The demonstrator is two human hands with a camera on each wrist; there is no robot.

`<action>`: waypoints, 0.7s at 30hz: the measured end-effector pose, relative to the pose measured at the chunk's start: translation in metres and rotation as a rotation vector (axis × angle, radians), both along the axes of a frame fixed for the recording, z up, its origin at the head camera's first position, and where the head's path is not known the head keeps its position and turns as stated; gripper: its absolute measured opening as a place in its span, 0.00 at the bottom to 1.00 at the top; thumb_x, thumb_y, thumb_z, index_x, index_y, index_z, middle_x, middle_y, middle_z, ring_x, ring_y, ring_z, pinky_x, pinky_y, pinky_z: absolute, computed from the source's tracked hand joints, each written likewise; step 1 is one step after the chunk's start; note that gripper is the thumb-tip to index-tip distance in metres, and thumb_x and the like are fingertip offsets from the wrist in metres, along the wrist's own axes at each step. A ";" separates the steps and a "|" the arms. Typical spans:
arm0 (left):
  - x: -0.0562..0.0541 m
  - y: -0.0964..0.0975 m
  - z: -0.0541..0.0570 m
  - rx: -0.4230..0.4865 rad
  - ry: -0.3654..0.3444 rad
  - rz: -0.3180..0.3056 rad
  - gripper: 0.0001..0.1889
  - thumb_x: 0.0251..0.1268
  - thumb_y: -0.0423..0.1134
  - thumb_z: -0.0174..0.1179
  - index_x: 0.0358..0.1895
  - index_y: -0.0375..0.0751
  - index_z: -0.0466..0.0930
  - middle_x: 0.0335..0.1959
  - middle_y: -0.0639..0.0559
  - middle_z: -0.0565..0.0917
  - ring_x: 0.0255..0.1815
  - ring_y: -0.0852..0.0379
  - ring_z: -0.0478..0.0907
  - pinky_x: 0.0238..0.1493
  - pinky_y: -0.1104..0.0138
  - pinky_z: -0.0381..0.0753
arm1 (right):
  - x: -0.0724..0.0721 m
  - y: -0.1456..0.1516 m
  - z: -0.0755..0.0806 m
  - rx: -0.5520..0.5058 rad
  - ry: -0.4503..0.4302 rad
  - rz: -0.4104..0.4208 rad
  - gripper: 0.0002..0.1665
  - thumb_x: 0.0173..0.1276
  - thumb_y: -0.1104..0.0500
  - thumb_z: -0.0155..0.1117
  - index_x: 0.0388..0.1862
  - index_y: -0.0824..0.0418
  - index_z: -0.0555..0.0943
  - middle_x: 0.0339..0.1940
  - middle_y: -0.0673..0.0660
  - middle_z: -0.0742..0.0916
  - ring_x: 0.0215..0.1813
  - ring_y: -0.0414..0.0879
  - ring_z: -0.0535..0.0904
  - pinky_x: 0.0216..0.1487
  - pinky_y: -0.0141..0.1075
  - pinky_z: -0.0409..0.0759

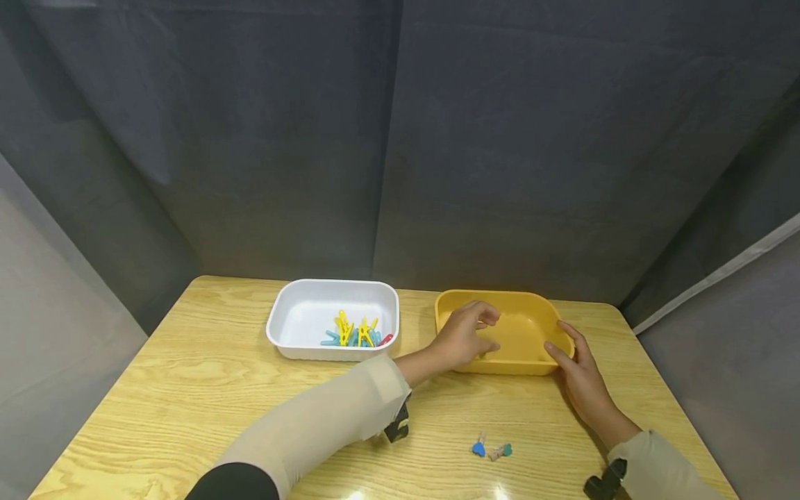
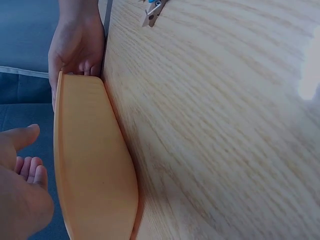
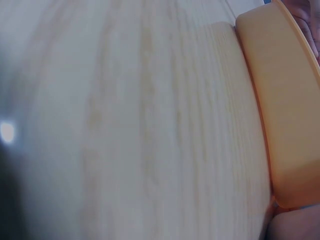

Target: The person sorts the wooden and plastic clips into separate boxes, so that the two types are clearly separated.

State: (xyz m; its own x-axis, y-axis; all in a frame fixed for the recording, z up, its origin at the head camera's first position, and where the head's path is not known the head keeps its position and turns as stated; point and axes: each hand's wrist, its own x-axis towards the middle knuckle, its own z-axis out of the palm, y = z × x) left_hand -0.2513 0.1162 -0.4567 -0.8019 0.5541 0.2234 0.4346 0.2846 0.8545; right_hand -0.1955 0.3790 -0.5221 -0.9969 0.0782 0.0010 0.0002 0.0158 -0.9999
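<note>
A yellow plastic tray (image 1: 521,333) stands at the back right of the table. My right hand (image 1: 584,385) grips its right end, with the thumb over the rim and the fingers along the outside. Above the tray's left part hovers my left hand (image 1: 462,337), its fingers loosely bent and a gap between them and the thumb. Nothing shows in that left hand (image 2: 22,185) in the left wrist view either. Nearer the front lie small wooden clothespins, one with a blue heart (image 1: 478,448) and one with a green end (image 1: 506,450).
To the left stands a white tray (image 1: 300,316) with yellow clothespins (image 1: 344,330), light blue clothespins (image 1: 330,339) and a red piece (image 1: 386,339) in its front right corner. A dark grey curtain (image 1: 375,139) hangs behind the wooden table (image 1: 187,389).
</note>
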 end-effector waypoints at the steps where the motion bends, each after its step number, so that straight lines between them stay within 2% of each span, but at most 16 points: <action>1: 0.000 -0.001 0.000 0.001 -0.003 0.001 0.27 0.60 0.28 0.74 0.62 0.37 0.76 0.58 0.51 0.80 0.58 0.61 0.78 0.62 0.77 0.75 | 0.000 0.000 0.000 -0.002 0.001 0.000 0.42 0.82 0.54 0.56 0.85 0.51 0.47 0.84 0.62 0.45 0.76 0.48 0.58 0.60 0.20 0.74; 7: 0.005 -0.004 0.000 0.035 -0.008 -0.004 0.25 0.59 0.27 0.74 0.60 0.37 0.77 0.57 0.50 0.80 0.58 0.59 0.79 0.61 0.77 0.76 | -0.001 0.001 0.000 -0.006 -0.001 -0.004 0.41 0.82 0.55 0.56 0.85 0.49 0.48 0.85 0.62 0.44 0.76 0.47 0.57 0.60 0.20 0.74; 12: 0.011 -0.006 0.000 0.058 -0.015 -0.036 0.25 0.59 0.27 0.74 0.59 0.37 0.77 0.56 0.48 0.80 0.57 0.59 0.78 0.62 0.75 0.76 | -0.003 0.002 -0.001 -0.015 -0.006 -0.008 0.41 0.83 0.55 0.56 0.85 0.49 0.48 0.85 0.62 0.43 0.77 0.49 0.56 0.60 0.20 0.75; 21: 0.026 -0.011 0.003 0.066 0.013 -0.085 0.26 0.59 0.29 0.75 0.60 0.36 0.77 0.56 0.47 0.82 0.58 0.61 0.79 0.64 0.73 0.77 | -0.003 0.002 -0.003 -0.018 -0.004 0.000 0.41 0.82 0.55 0.56 0.85 0.48 0.48 0.85 0.62 0.44 0.73 0.42 0.61 0.59 0.21 0.75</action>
State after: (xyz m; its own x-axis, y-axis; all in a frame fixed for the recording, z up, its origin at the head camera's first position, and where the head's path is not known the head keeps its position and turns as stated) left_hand -0.2254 0.1049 -0.4541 -0.7495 0.6037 0.2716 0.4660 0.1898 0.8642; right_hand -0.1987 0.3811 -0.5247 -0.9969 0.0785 -0.0039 0.0037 -0.0020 -1.0000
